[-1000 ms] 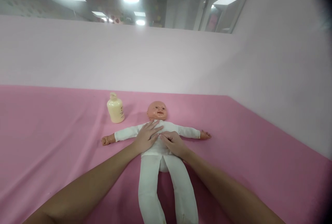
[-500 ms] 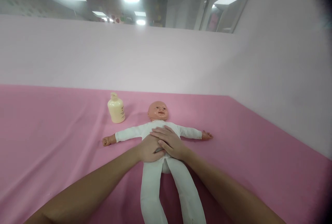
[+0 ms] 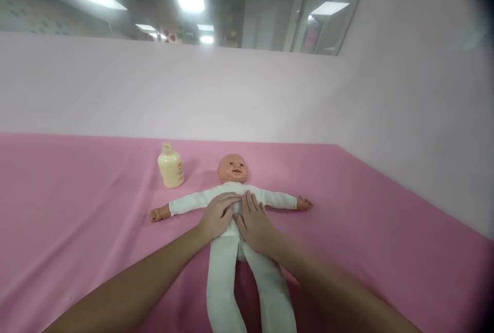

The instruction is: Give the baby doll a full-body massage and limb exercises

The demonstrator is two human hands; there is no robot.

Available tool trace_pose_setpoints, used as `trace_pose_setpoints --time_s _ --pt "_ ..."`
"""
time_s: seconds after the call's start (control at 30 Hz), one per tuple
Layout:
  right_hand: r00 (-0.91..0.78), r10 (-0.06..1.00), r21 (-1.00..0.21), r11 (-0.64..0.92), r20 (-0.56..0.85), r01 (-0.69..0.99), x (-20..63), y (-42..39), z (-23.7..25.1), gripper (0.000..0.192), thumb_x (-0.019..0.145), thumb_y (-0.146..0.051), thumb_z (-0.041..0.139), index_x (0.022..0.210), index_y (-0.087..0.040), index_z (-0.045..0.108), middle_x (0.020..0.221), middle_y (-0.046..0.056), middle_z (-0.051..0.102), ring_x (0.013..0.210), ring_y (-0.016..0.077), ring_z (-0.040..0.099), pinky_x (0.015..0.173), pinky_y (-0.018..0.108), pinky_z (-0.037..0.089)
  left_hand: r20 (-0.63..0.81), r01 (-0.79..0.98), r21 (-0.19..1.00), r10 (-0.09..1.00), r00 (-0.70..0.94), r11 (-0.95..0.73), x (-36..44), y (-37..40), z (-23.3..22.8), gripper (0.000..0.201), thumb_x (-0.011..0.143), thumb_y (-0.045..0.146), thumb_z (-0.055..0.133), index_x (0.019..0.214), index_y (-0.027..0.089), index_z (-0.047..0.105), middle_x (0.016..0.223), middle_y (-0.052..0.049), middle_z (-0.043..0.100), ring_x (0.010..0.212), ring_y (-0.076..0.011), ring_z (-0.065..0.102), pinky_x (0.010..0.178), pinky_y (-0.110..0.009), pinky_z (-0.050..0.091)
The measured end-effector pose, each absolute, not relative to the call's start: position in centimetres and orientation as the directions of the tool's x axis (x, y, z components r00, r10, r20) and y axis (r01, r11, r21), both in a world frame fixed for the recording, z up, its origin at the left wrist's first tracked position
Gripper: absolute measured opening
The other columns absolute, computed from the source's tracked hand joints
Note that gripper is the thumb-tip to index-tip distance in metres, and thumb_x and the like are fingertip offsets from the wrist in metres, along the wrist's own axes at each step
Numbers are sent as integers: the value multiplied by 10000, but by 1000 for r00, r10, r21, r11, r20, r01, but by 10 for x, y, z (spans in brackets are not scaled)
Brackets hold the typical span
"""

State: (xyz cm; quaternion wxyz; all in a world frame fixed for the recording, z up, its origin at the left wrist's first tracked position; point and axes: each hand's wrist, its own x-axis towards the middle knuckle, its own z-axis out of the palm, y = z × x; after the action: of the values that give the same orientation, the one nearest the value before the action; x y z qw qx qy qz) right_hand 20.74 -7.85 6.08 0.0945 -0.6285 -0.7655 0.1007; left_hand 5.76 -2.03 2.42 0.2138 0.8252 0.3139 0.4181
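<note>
A pink cloth covers the whole work surface, running back to a pale pink partition wall that turns a corner on the right; the right edge of the view fades into dark blur, so nothing there can be made out. Above the wall, ceiling lights and a doorway show only as soft glare.

On the cloth lies a baby doll in a white suit, face up, head toward the wall, arms stretched straight out to either side. Its legs run toward the viewer and are cut off by the bottom edge, so the feet are out of sight. Most of its belly is hidden under the two hands.

The left hand lies flat on the doll's left-of-centre torso, fingers together and pointing toward the chest. The right hand rests just beside it, touching it, fingers slightly apart and palm down on the torso; it seems to press lightly, though the softness of the picture leaves that unsure. Neither hand grips anything.

A cream lotion bottle stands upright near the doll's head, to its left; its label is too small to read.
</note>
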Motion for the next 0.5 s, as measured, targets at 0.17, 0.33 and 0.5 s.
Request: trace_pose_setpoints --time_s 0.17,0.33,0.5 --pt "-419 903 -354 424 93 834 200 -95 72 529 948 -253 351 1451 -95 400 1535 176 362 1452 312 278 1173 573 186 542 370 590 692 477 -717 56 -19 21 433 977 259 329 1344 211 555 1387 -68 576 1335 -216 475 1152 -469 353" --pt "-618 728 -483 673 297 560 215 -68 72 274 905 -171 441 901 -225 709 1022 24 717 1057 171 597 1158 437 271 492 447 562 716 495 -696 55 -15 21 436 1001 301 295 1326 214 572 1422 -47 548 1408 -223 383 1188 -495 271" --pt "-621 715 -593 663 320 458 225 -49 64 335 934 -229 413 761 -221 700 847 11 722 917 156 628 1087 381 358 483 531 548 762 431 -647 55 -7 17 440 996 331 327 1374 225 526 1482 -59 479 1421 -231 360 1174 -489 290"
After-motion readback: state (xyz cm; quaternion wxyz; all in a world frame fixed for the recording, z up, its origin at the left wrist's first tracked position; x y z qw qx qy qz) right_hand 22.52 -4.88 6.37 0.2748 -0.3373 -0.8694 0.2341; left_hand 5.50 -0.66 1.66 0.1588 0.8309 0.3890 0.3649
